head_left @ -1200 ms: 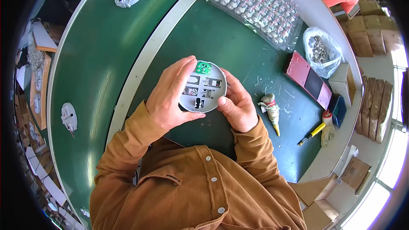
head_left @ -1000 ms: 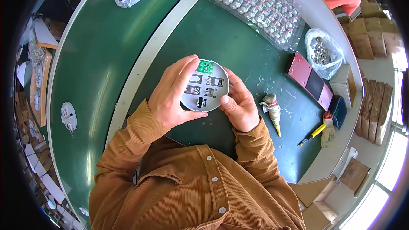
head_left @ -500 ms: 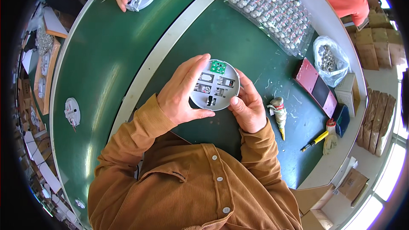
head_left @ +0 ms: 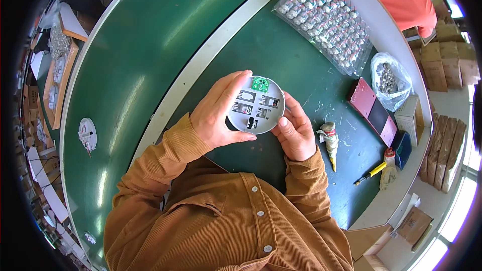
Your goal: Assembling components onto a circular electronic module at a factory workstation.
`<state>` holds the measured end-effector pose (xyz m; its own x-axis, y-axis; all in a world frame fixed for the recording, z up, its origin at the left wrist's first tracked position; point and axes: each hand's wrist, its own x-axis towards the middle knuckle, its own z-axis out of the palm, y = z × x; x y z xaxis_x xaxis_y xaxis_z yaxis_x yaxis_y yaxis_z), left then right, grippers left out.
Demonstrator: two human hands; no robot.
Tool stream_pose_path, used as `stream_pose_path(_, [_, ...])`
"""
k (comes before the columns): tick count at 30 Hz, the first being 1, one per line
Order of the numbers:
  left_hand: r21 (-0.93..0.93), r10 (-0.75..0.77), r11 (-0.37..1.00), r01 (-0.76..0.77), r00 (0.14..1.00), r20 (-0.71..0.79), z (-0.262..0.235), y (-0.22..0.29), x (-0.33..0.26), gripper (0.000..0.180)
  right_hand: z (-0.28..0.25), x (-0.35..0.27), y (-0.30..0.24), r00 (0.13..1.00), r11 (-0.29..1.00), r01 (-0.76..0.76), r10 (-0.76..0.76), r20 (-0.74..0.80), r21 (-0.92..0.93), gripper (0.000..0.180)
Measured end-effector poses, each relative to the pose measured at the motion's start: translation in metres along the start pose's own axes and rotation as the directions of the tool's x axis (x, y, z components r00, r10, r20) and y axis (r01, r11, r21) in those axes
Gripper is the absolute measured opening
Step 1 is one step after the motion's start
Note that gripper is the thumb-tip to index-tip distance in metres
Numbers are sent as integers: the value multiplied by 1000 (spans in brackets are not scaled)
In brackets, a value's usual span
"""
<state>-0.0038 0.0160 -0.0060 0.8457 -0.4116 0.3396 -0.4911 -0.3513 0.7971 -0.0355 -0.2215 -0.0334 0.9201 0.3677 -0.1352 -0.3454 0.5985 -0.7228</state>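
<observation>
A round grey plastic housing (head_left: 257, 101) is held between my two hands above the green bench, its open inner side facing up. At its top edge sits a small green circuit board (head_left: 260, 85). Rectangular cut-outs with metal contacts and a black part (head_left: 251, 122) show below the board. My left hand (head_left: 217, 112) grips the left rim, thumb along the lower edge and fingers at the upper left. On the right rim, my right hand (head_left: 296, 133) closes with its thumb in front; its other fingers are partly hidden behind the housing.
To the right lie a cloth-wrapped tool with a yellow tip (head_left: 330, 143), a yellow-handled tool (head_left: 372, 171), a pink-and-black block (head_left: 373, 112) and a bag of metal parts (head_left: 389, 81). A clear tray (head_left: 326, 25) stands beyond. Leftward, a round white unit (head_left: 87, 134) rests on the green surface.
The other person's hand and the round grey unit it held at the upper left are out of view. The whole scene has shifted slightly downward; my grip on the housing looks the same.
</observation>
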Motion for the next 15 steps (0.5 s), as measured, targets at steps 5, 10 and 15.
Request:
stream_pose_path(5, [8,13,1000,-13,1000,-20,-2,-1,-1,117,0,-1,-1,1000,1000,-5,5,0,-15,60])
stream_pose_path(10, [24,19,1000,-18,999,-36,-5,-2,-2,115,1,-1,-2,1000,1000,-20,20,-23,-7,60])
stream_pose_path(15, [34,39,999,-37,997,-61,-7,-4,-2,115,2,0,-1,1000,1000,-9,10,-12,6,60])
